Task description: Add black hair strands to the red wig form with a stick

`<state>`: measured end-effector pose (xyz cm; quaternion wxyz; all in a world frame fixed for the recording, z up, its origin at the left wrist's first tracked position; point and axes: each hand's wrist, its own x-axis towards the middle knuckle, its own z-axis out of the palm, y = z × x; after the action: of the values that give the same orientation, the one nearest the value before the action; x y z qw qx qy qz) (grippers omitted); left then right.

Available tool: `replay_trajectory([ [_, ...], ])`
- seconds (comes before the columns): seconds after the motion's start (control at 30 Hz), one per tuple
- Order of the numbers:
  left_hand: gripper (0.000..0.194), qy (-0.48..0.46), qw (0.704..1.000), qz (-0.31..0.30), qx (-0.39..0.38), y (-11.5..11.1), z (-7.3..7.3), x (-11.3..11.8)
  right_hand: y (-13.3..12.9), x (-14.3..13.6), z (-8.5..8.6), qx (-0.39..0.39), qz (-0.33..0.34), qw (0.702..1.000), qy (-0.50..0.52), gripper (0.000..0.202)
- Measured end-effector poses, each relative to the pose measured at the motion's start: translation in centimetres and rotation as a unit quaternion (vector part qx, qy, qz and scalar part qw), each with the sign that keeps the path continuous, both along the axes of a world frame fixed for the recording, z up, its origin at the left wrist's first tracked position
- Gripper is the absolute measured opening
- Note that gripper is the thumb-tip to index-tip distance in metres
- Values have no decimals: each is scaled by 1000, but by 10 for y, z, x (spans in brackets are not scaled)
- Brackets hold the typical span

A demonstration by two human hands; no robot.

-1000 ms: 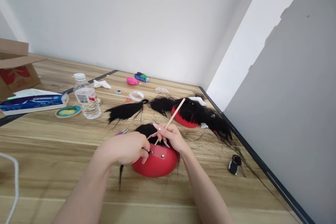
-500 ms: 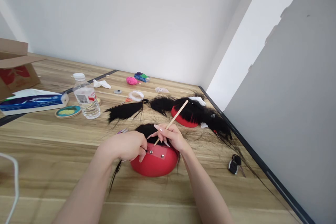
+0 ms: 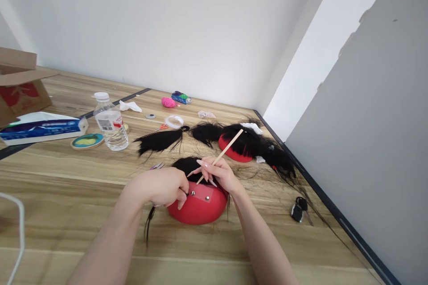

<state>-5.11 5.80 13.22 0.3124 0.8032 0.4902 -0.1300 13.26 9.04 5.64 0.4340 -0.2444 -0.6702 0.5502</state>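
Note:
A red dome-shaped block (image 3: 198, 213) lies on the table between my hands, with black hair (image 3: 183, 164) over its far side. On its near face is a clear patch (image 3: 200, 190) with two shiny pin heads. My right hand (image 3: 222, 174) is closed round a thin wooden stick (image 3: 230, 144), its lower tip at the patch's upper edge. At the block's left side my left hand (image 3: 163, 185) is closed on a strand of black hair (image 3: 149, 222), which hangs down below the wrist. A small dark bit shows at its fingertips. Whether the stick's tip touches the hair is too small to tell.
Beyond stands a second red block (image 3: 236, 155) under black hair, beside a tied hair bundle (image 3: 160, 141). To the left are a water bottle (image 3: 111, 127), a tissue pack (image 3: 43, 128) and a cardboard box (image 3: 25, 93). Keys (image 3: 297, 211) lie right; a white cable (image 3: 22, 231) runs at left.
The wooden stick's upper end has shifted slightly to the right and down. The hanging hair strand has swung a little. Both hands stay nearly in place.

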Motion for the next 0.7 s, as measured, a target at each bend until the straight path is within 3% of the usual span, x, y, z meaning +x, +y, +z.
replay_trajectory([
  [0.43,19,-35,998,-56,-12,-2,2,-3,-2,0,3,18,13,1000,-8,44],
  [0.7,17,-28,999,-33,-12,1,1,-5,-1,0,2,2,17,1000,10,46],
])
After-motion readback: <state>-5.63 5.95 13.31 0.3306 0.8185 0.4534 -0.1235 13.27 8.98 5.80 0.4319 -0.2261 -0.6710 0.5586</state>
